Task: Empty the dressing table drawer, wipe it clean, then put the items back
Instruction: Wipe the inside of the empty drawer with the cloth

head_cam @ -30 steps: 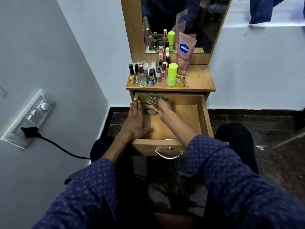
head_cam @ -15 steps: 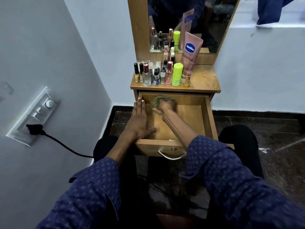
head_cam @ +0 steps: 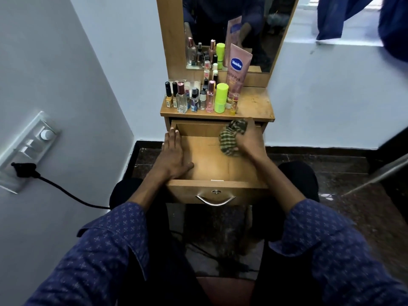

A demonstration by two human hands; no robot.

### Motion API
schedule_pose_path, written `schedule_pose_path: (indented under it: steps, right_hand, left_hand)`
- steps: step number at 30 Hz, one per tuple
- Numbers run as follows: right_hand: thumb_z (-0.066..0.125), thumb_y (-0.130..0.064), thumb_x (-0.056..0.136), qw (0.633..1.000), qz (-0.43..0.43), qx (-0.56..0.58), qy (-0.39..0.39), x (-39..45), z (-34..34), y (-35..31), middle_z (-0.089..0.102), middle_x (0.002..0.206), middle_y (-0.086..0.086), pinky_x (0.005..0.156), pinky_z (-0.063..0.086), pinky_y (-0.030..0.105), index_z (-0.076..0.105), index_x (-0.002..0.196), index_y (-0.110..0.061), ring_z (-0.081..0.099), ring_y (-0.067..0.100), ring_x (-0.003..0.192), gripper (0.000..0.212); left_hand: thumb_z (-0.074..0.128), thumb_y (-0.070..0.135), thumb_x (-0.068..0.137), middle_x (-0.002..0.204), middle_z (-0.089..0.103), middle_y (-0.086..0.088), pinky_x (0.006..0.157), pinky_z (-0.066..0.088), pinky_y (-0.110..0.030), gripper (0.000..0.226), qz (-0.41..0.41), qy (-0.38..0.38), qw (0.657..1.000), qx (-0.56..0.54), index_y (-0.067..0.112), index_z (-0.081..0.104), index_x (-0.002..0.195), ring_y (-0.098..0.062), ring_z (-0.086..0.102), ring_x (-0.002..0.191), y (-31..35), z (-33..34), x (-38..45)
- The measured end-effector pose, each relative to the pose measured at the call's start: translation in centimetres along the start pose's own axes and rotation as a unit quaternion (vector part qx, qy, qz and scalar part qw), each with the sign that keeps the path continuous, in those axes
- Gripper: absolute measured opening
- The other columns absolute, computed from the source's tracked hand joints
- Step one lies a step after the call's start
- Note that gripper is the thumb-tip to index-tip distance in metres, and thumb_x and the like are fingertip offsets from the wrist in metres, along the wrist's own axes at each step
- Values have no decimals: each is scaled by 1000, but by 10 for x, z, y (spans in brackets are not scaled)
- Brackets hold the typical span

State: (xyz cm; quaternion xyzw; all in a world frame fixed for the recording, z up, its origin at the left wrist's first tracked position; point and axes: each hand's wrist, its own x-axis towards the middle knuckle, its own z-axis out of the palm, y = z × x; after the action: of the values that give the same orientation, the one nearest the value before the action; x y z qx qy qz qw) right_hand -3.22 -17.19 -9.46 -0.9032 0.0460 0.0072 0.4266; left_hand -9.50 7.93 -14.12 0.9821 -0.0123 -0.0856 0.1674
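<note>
The wooden drawer (head_cam: 217, 184) of the dressing table stands pulled out, its inside bare. My left hand (head_cam: 173, 154) lies flat along the drawer's left wall, fingers straight, thumb on the drawer floor. My right hand (head_cam: 248, 140) grips a green striped cloth (head_cam: 231, 138) at the drawer's back right corner. Several cosmetic bottles (head_cam: 198, 99), a lime green container (head_cam: 221, 97) and a pink Vaseline tube (head_cam: 237, 69) stand on the tabletop (head_cam: 256, 104) above the drawer.
A mirror (head_cam: 240, 29) rises behind the tabletop. On the left wall sits a switch panel (head_cam: 28, 149) with a black plug and cable (head_cam: 59, 188). Dark tiled floor (head_cam: 353, 180) lies to the right. My knees flank the drawer.
My right hand has swept the cloth from the drawer's back left to its back right corner. My left hand has stayed on the left wall.
</note>
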Motion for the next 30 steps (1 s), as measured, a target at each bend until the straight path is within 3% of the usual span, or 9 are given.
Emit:
schedule_pose_path:
  steps: [2, 7, 10, 12, 15, 18, 21, 25, 30]
  right_hand:
    - [58, -9, 95, 994, -70, -74, 27, -11, -35, 5, 67, 130, 10, 95, 49, 34, 57, 140, -18, 62, 29, 118, 46]
    - [58, -2, 90, 950, -231, -181, 111, -28, -81, 23, 59, 119, 11, 83, 46, 27, 69, 123, -10, 61, 30, 106, 36]
    - [79, -33, 88, 949, -173, -257, -62, -37, -83, 51, 48, 144, 10, 106, 49, 36, 66, 134, -16, 59, 27, 122, 50]
    - [73, -50, 92, 937, -154, -283, -136, -49, -81, 62, 40, 147, 9, 113, 45, 38, 65, 139, -19, 55, 21, 123, 57]
    - [71, -27, 98, 926, -195, -293, -137, -56, -88, 60, 40, 119, -2, 92, 43, 26, 75, 125, -16, 60, 27, 111, 30]
    - [85, -9, 82, 900, -198, -344, -178, -59, -92, 54, 42, 109, -6, 80, 42, 25, 80, 107, -15, 60, 24, 101, 26]
    - [84, -6, 81, 910, -204, -337, -132, -59, -85, 55, 51, 110, -4, 77, 41, 24, 81, 102, -16, 62, 22, 99, 24]
    - [66, -6, 94, 918, -217, -333, -9, -31, -68, 55, 61, 128, 7, 85, 50, 33, 75, 119, -12, 63, 29, 109, 27]
    - [57, 1, 95, 903, -226, -366, 2, 8, -45, 58, 54, 146, 14, 96, 53, 43, 69, 127, -5, 59, 35, 125, 34]
  left_hand:
    - [70, 48, 97, 170, -30, -15, 132, 1, -48, 121, -1, -6, 1000, 3, 1, -21, 162, -34, -24, 159, 0, 0, 1]
    - [69, 49, 97, 170, -30, -15, 131, 1, -47, 122, -3, -12, 1000, 6, 1, -21, 162, -34, -22, 159, 3, -1, 0]
    - [69, 49, 97, 170, -28, -16, 132, 2, -49, 121, -6, -15, 1000, 7, 1, -20, 162, -35, -21, 159, 4, -2, -1]
    - [69, 51, 96, 171, -28, -18, 131, 2, -52, 121, -11, -21, 1000, 17, 1, -19, 162, -37, -21, 159, 7, -2, 0]
    - [64, 55, 98, 170, -30, -18, 130, -3, -58, 118, -29, -27, 999, 27, 2, -20, 163, -37, -25, 158, 13, -3, -2]
    - [55, 59, 101, 169, -31, -17, 122, -11, -67, 111, -40, -32, 998, 27, 4, -19, 163, -36, -29, 157, 28, -2, -4]
    - [48, 63, 102, 169, -32, -15, 118, -15, -71, 108, -39, -50, 997, 32, 5, -21, 163, -34, -33, 155, 48, 3, -2]
    - [44, 69, 101, 169, -32, -14, 116, -21, -70, 109, -30, -61, 997, 35, 6, -21, 163, -34, -35, 154, 53, 8, 0]
    - [46, 70, 100, 170, -31, -11, 118, -22, -66, 110, -27, -52, 998, 30, 8, -19, 164, -32, -36, 154, 49, 8, -1]
